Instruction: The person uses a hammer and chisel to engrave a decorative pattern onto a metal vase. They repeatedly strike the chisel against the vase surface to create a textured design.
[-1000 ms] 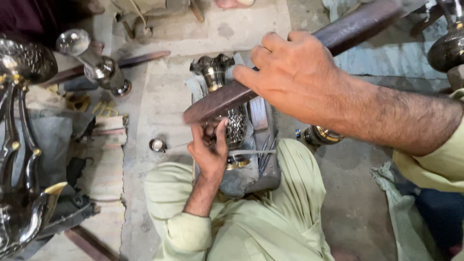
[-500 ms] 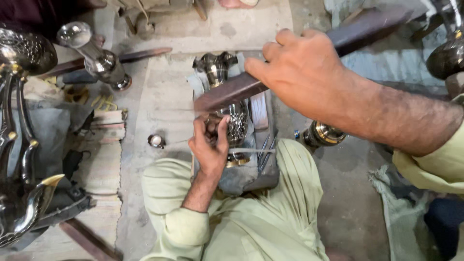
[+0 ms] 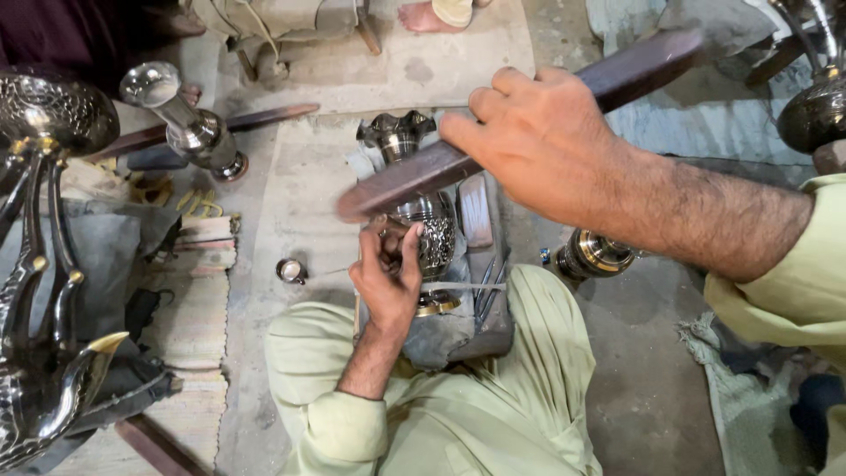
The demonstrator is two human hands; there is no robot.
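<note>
Right hand is clenched around a dark wooden bat, raised above the engraved metal vase. Left hand steadies the vase, fingers pressed against its body, upright on a stone block between the knees. A small metal cup sits on the floor nearby.

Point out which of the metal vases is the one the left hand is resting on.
It is the engraved vase with the wavy rim, standing in the middle under the wooden bat. The left hand presses against its belly. The smooth vase at upper left lies untouched.
</note>
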